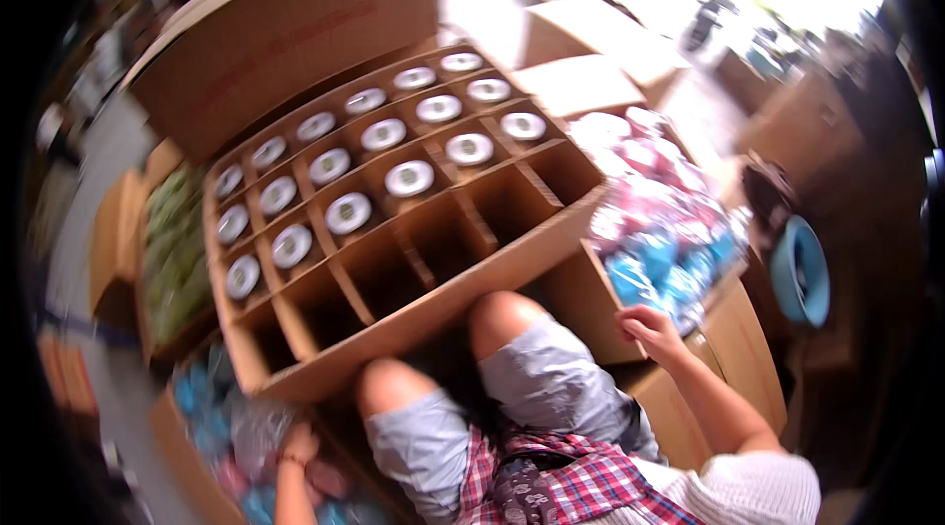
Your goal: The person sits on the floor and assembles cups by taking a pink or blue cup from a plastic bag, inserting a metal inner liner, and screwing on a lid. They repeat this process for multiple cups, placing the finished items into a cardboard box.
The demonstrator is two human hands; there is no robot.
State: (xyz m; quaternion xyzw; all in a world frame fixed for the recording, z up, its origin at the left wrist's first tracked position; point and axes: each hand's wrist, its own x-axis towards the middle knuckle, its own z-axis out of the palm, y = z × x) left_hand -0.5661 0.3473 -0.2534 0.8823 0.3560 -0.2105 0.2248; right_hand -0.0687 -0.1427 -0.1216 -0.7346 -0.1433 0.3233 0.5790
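A large cardboard carton (pixel 433 291) with cardboard dividers stands open before my knees. Round white-topped items (pixel 383 134) sit upright, one to a compartment, in the three farther rows; bare cardboard shows in the row nearest me. At lower left my left hand (pixel 298 443) reaches into a box of plastic-wrapped blue and pink items (pixel 258 436); its fingers are blurred and partly hidden. My right hand (pixel 650 330) is closed, fingers curled, beside the near edge of the right-hand box. Clear-wrapped pink items (pixel 645 166) and blue items (pixel 661 269) fill that box. Whatever the right hand may hold is too small to make out.
The carton's raised flap (pixel 295 43) stands at its far side. Left of it is a box of green wrapped items (pixel 175 249). A blue basin (pixel 799 271) lies to the right. More cardboard boxes (pixel 600 38) stand at the back right.
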